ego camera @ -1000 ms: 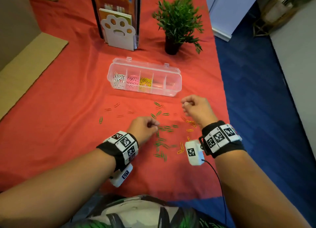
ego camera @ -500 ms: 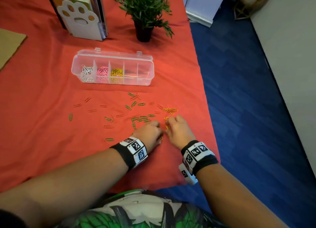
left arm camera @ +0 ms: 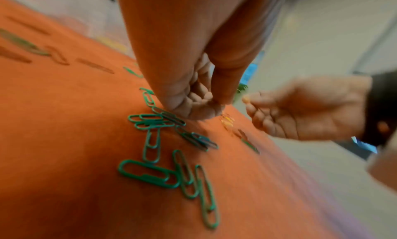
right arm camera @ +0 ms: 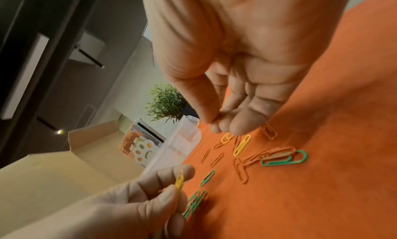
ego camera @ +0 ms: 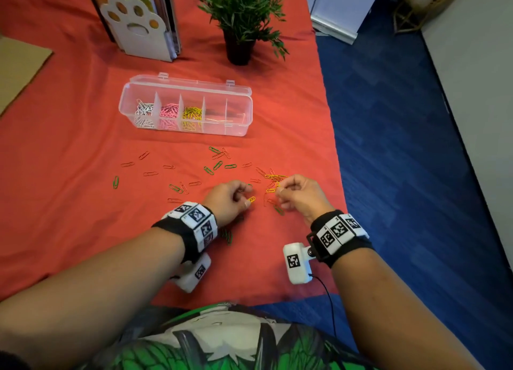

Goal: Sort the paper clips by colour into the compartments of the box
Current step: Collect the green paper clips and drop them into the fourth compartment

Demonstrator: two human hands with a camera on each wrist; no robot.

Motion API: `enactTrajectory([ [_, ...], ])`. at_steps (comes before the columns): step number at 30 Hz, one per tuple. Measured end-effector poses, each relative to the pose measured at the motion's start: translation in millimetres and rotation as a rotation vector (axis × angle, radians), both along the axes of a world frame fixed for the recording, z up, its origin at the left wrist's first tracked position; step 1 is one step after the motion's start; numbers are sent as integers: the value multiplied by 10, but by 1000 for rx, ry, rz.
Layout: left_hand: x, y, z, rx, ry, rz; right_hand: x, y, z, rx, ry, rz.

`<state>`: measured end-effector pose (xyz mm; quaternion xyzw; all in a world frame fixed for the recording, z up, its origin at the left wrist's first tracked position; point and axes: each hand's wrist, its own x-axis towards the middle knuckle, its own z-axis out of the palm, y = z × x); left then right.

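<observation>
The clear box (ego camera: 241, 111) lies open on the red cloth; its three left compartments hold white, pink and yellow clips, and I cannot make out clips in the two right ones. Green clips (left arm camera: 150, 173), orange clips (right arm camera: 268, 154) and yellow clips (right arm camera: 242, 145) are scattered in front of it. My left hand (ego camera: 245, 200) hovers over the pile and pinches a yellow paper clip (right arm camera: 179, 179) between thumb and forefinger. Just to its right, my right hand (ego camera: 280, 192) has thumb and fingers pinched together, with a bit of yellow at the tips (left arm camera: 244, 99).
A potted plant (ego camera: 241, 17) and a paw-shaped bookend with books (ego camera: 138, 22) stand behind the box. Cardboard (ego camera: 16, 64) lies at the far left. The table's right edge (ego camera: 337, 161) runs close to my right hand, with blue floor beyond.
My hands were side by side low on the pile; they have drawn slightly apart and lifted a little. The yellow clip now shows in my left fingers.
</observation>
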<state>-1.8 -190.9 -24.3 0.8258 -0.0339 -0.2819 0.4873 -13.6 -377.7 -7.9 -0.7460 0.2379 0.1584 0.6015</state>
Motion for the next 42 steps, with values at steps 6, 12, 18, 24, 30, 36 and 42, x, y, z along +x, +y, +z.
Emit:
enactTrajectory([
  [6,104,-53,267,-428,512,370,116,11,64,192,25,-148],
  [12,234,-185,332,-484,605,447,180,-87,122,219,63,-170],
  [18,280,-391,118,-21,-19,30,184,-170,151,326,73,-234],
  [24,291,-525,55,384,-415,-436,149,-222,111,21,-44,-141],
  [30,245,-469,-43,497,-434,-464,262,-234,3,-3,-8,-210],
  [36,201,-378,-56,519,-417,-392,371,-101,-129,-595,-26,253],
  [42,260,-214,167,-259,384,296,286,129,-209,-814,-126,492],
])
